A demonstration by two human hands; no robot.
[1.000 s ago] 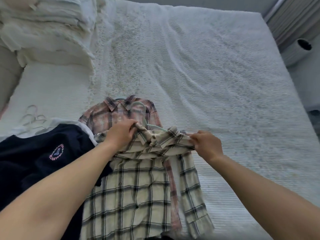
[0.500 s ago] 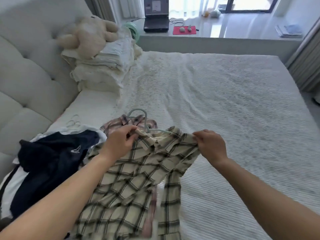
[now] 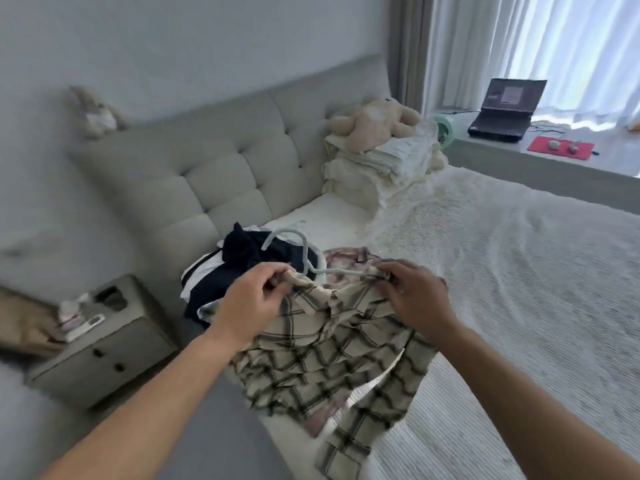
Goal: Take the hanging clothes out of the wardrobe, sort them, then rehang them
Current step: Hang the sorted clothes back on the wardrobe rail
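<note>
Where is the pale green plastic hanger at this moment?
In the head view, the pale green plastic hanger sits centre frame inside the cream plaid shirt, between the left hand and right hand, its hook before the navy garment.

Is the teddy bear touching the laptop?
Apart. The head view shows the teddy bear lying on folded bedding, and the laptop away on the windowsill.

The pink plaid shirt [image 3: 346, 263] lies mostly hidden under the cream plaid shirt [image 3: 332, 358] — the nightstand [image 3: 104, 344] clutter is blurred.
</note>
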